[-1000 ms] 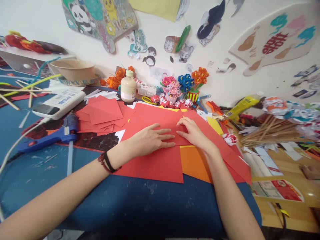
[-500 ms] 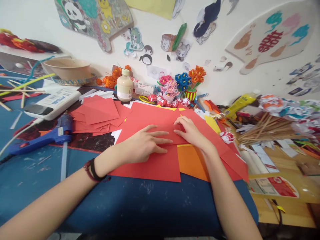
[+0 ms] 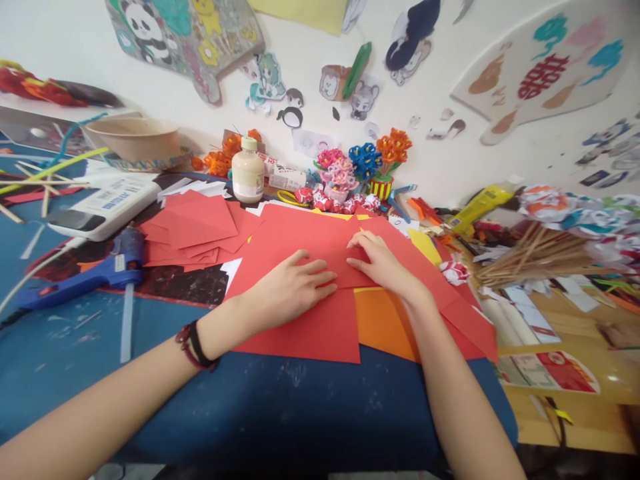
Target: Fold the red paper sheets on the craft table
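Red paper [image 3: 325,340] lies at the near edge of a blue table [image 3: 280,407], directly below my camera, its layered sheets partly hidden by both hands and forearms. I see the left hand [image 3: 300,287] over it, fingers bent and loosely parted, gripping nothing. The right hand [image 3: 380,261] curls at the seam of the layers, thumb and forefinger apart; whether its other fingers pinch anything, I cannot tell. An orange sheet [image 3: 385,323] shows from beneath, crossed at its right side by the right forearm. To the left, I have a pile of smaller red pieces [image 3: 200,220] just beside the work, with a blue glue gun [image 3: 103,273] and a white device [image 3: 107,210] farther out. Along the far side, a capped bottle [image 3: 248,175], red-and-white wrapped bundles [image 3: 325,200] and pink flowers [image 3: 340,175], blue flowers [image 3: 366,160] and orange flowers [image 3: 394,148] crowd close behind the paper, hemming it in toward the wall [image 3: 310,20]. To my right, another wrapped ball [image 3: 454,272] sits near the sheets, and wooden sticks [image 3: 533,257] lie heaped beyond, below a yellow bottle [image 3: 483,205].
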